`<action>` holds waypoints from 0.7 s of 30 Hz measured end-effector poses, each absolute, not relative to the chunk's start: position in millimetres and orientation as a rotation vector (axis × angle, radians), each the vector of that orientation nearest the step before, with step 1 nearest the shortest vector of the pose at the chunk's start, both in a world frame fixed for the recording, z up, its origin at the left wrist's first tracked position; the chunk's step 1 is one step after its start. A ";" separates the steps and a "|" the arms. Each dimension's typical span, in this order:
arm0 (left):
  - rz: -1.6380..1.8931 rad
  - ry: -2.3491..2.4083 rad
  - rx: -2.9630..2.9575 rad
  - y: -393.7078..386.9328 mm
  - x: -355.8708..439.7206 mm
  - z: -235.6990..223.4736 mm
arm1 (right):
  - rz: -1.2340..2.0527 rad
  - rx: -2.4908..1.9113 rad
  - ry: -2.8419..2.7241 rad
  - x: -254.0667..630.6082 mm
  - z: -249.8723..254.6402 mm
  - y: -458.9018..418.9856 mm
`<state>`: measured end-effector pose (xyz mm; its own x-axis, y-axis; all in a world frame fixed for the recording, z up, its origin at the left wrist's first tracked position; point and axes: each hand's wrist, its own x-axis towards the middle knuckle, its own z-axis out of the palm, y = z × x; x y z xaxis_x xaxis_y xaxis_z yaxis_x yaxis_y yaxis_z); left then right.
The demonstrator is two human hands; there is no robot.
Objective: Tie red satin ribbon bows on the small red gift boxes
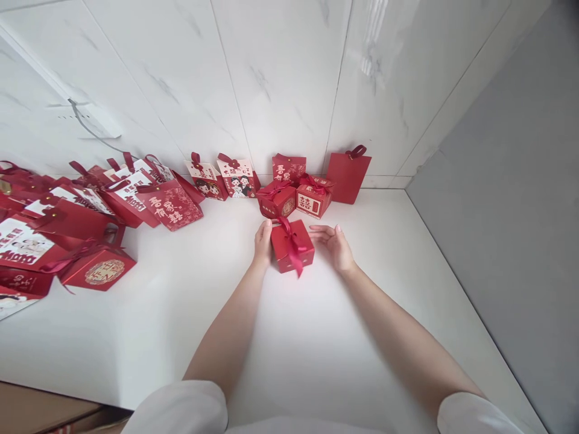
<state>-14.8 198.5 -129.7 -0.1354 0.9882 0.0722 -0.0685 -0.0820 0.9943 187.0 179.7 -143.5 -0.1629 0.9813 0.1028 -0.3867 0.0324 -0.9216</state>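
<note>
While left grip point(262, 244) holds a box point(286, 248), right grip point(337, 248) loose, ribboned boxes point(311, 202) stand behind.

**1 head camera, tilted forward and down**

I watch from afar through 1 view, worn on the person's head. It looks over both sleeves point(181, 407) (they enter at the bottom edge) toward the left hand point(262, 244) and right hand point(338, 248), near the centre. I'm close enough to see both forearms point(230, 319), yet the view takes in the white tabletop point(307, 349), the marbled wall point(289, 72) ahead and a grey panel point(511, 199) at right.
</note>
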 end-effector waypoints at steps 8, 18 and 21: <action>1.216 1.242 1.786 177.5 -40.6 -38.2 | 1.505 -0.740 -0.885 192.9 -150.1 185.8; -0.257 1.022 2.601 163.9 1.8 -5.5 | 1.412 -0.768 -1.063 190.2 -157.8 180.8; -0.282 1.226 2.653 153.1 1.9 -17.2 | 1.350 -0.808 -1.083 191.9 -160.6 176.2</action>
